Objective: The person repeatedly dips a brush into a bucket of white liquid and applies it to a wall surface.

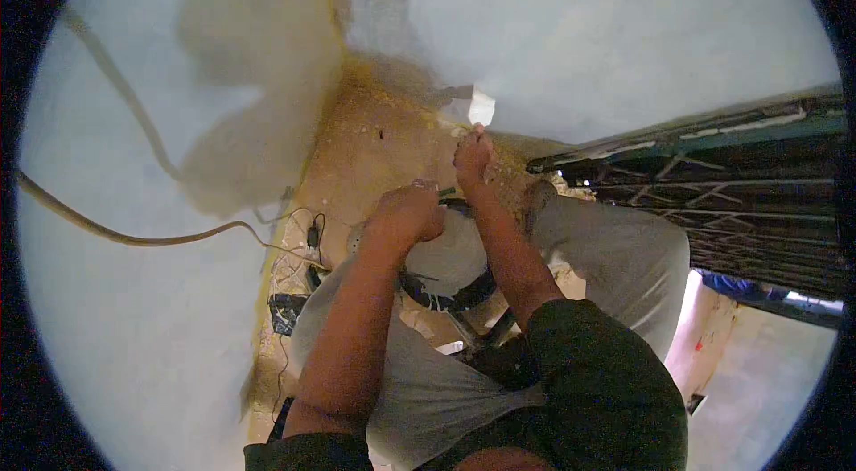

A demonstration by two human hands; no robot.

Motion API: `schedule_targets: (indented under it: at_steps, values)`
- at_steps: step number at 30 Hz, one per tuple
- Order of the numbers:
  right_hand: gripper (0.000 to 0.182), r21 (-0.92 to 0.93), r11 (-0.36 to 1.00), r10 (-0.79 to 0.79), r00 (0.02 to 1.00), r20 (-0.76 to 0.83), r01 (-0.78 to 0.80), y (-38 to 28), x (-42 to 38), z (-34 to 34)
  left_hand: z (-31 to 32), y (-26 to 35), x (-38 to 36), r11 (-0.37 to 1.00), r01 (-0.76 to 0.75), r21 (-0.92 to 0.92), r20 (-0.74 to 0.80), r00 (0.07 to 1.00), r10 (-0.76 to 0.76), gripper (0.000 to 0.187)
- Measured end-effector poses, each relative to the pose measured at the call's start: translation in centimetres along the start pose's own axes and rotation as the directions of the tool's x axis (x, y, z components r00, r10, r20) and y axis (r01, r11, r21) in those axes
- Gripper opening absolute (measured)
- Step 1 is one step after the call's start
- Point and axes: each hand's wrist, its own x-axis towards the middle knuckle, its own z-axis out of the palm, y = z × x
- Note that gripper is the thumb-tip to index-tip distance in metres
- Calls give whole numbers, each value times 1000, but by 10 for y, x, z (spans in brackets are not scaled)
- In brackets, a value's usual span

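Note:
My left hand is closed over a round, pale-topped surface with a dark rim, between my knees. A small green piece sticks out beside its fingers; the rest of that thing is hidden. Farther forward, my right hand is raised with its fingers pinched together. At its fingertips is a small bright white piece, held up in front of the wall's foot.
On the left, a cable hangs along the pale wall. Tangled wires and a black box lie on the floor by it. A dark folding metal gate stands on the right.

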Motion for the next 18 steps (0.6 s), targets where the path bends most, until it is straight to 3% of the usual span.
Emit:
schedule_targets:
  at_steps: [2, 6, 8, 9, 10, 11, 12, 13, 14, 15, 18]
  values:
    - [52, 328, 920, -143, 962, -232, 215, 2, -5, -15, 12, -5, 2, 998, -22, -54, -197, 980, 11, 42]
    - [49, 143, 966, -162, 938, -306, 214, -13, -11, -56, 12, -2, -4, 998, -25, -56, -175, 984, 15, 42]
    - [60, -21, 999, -33, 970, -243, 29, -12, -6, -58, 14, -2, 3, 999, -21, -29, -119, 993, 17, 43]
    - [60, -25, 999, -35, 970, -242, 30, 6, 6, -51, 11, 1, 0, 999, -22, -33, -119, 993, 18, 43]
    - [49, 41, 998, 45, 999, -10, -44, 37, 26, -40, 5, 6, -7, 999, 0, -39, -144, 990, -6, 41]
    - [38, 88, 987, 110, 967, 228, -133, 59, 41, -34, 1, 8, -9, 999, 23, -45, -168, 985, -30, 39]
    - [38, 84, 987, 112, 966, 233, -135, 69, 51, -34, 2, 8, -6, 998, 27, -49, -165, 986, -34, 39]
    - [35, -518, 806, -117, 935, 333, 286, 75, 62, -32, 4, 5, -2, 999, 6, -46, -143, 990, -13, 39]
    - [32, -801, 169, -216, 815, 538, 574, 71, 62, -31, 2, 4, -1, 999, -12, -42, -121, 993, 7, 39]
    - [32, -796, 169, -215, 810, 546, 581, 69, 60, -26, 1, 3, -1, 999, -4, -45, -118, 993, -2, 39]
    - [30, -771, 397, -142, 863, 484, 498, 54, 53, -24, 1, 5, -4, 997, 6, -82, -77, 997, -12, 39]
